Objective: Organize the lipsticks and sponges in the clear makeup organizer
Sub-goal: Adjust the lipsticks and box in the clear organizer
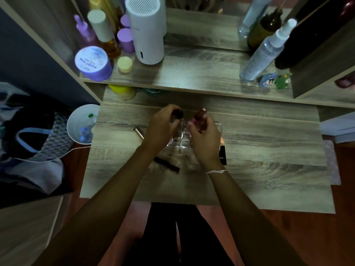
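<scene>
The clear makeup organizer (181, 140) stands in the middle of the wooden table (269, 160), mostly behind my hands. My left hand (163, 127) is closed around a dark round-topped lipstick (177, 113) above the organizer's far left side. A reddish-brown lipstick tube (199, 114) with a pink part points up from my right hand (205, 139), which grips it over the organizer's right side. On the table lie a metallic tube (138, 132) to the left, a long black pencil-like stick (167, 164) near me, and a black lipstick (222, 155) to the right. No sponge is clearly visible.
A raised shelf (192, 73) behind holds a white cylinder device (148, 31), purple and yellow jars, spray bottles (263, 52) and small figurines (274, 79). A white bin (82, 124) sits left of the table. My legs are under the near edge.
</scene>
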